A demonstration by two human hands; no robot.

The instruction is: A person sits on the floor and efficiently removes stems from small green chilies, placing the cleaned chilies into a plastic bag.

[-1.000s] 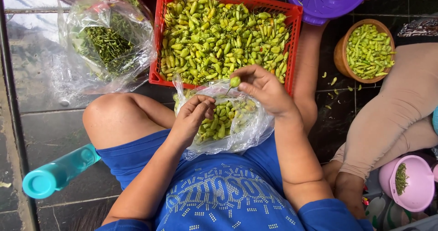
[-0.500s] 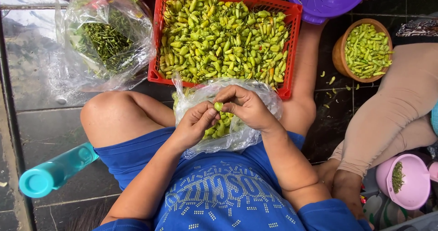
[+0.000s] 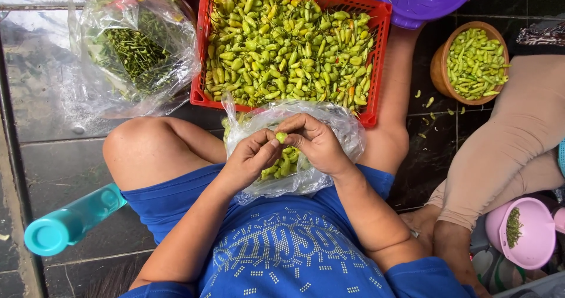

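Both hands are meeting over the clear bag (image 3: 306,177) in the lap, just below the red crate's (image 3: 376,68) near edge. Left hand (image 3: 250,159) and right hand (image 3: 318,145) are pinching one small green chili (image 3: 281,137) between their fingertips, narrow grip. Chili's long axis probably running hand to hand, mostly hidden. Right hand is covering more of it.
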